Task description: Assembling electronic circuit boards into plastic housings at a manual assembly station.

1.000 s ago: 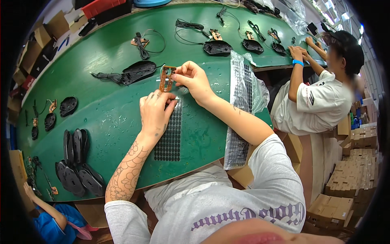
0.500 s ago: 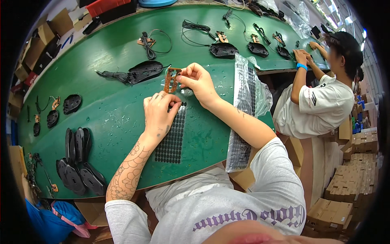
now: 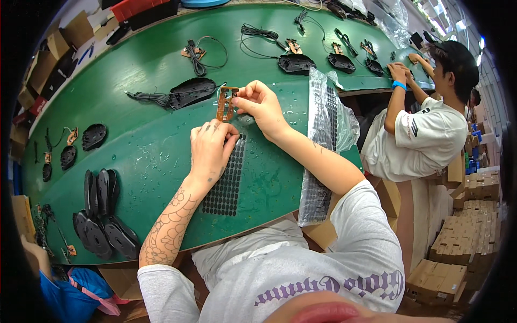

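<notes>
My right hand pinches a small brown circuit board and holds it upright just above the green table. My left hand rests with curled fingertips at the top end of a sheet of small black round pads that lies flat in front of me. Its fingers press on the sheet; whether a pad sits between them is hidden. A black mouse shell with a coiled cable lies just beyond the board.
Stacked black mouse shells lie at my left, more shells farther left. Plastic bags of pad sheets lie at my right. Wired boards and shells line the far edge. Another person in a white shirt works at the right; cardboard boxes are stacked behind.
The right hand and the circuit board have stayed nearly in place. The left hand remains at the top of the pad sheet with small finger movements.
</notes>
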